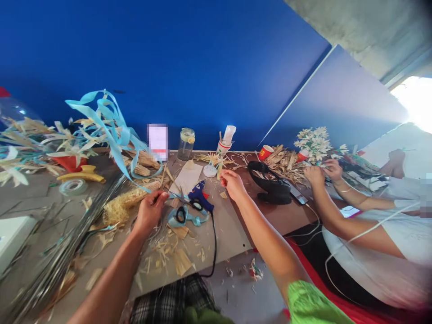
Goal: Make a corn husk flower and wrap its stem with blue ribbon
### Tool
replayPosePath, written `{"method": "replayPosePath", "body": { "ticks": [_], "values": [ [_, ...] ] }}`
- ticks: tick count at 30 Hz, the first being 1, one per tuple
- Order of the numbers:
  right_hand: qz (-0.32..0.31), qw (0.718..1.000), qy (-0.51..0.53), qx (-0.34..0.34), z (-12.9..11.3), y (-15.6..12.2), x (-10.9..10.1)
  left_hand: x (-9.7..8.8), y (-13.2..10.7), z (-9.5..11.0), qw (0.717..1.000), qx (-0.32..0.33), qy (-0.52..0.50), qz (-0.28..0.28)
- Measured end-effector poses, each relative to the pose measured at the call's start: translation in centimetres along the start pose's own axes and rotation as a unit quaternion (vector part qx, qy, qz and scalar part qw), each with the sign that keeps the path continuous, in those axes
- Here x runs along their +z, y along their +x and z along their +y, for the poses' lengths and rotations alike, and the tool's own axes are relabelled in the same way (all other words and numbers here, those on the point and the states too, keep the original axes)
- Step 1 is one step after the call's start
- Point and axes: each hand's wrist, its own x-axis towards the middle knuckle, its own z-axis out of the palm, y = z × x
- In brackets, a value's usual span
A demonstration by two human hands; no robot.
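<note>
My left hand [151, 210] is closed in a pinch over the table, with the light-blue ribbon [116, 148] running down to its fingers from a loose tangle at the left. Just right of those fingers lie scissors [181, 211] with dark handles and a blue glue gun [200, 194], partly overlapping. Farther right, my right hand [232, 184] is raised with its fingers pressed together. A pale strip shows at its fingertips, too small to name surely. Beyond it sits a white round piece [209, 170] with straw-like strips behind.
Corn cobs [140, 168], husk scraps [182, 261], a bundle of wires [84, 225] and a tape roll [73, 186] lie around the left. A phone [158, 139] and bottle [187, 143] stand at the wall. Black headphones [270, 184] and a co-worker's hands [315, 174] are at right.
</note>
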Motion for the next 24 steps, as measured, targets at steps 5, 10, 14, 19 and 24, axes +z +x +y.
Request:
{"method": "replayPosePath", "body": {
  "ticks": [5, 10, 14, 19, 24],
  "values": [
    [-0.178, 0.980, -0.032, -0.087, -0.8, -5.3, 4.2, -0.7, 0.3, -0.1, 0.985, 0.015, -0.103, 0.140],
    [-0.177, 0.962, -0.099, -0.184, -0.3, -6.4, 8.3, -1.4, 0.9, -0.7, 0.962, 0.028, -0.132, 0.239],
    [-0.123, 0.954, -0.122, -0.244, 1.5, -5.8, 9.5, -1.4, 1.0, -1.2, 0.966, 0.052, -0.055, 0.246],
    [-0.058, 0.950, -0.148, -0.268, 3.3, -4.9, 8.7, -0.9, 0.8, -1.7, 0.948, 0.196, 0.218, 0.127],
    [-0.117, 0.935, -0.182, -0.280, 3.0, -4.2, 7.4, -0.4, 0.6, -1.6, 0.901, 0.163, 0.403, -0.017]
  ]
}}
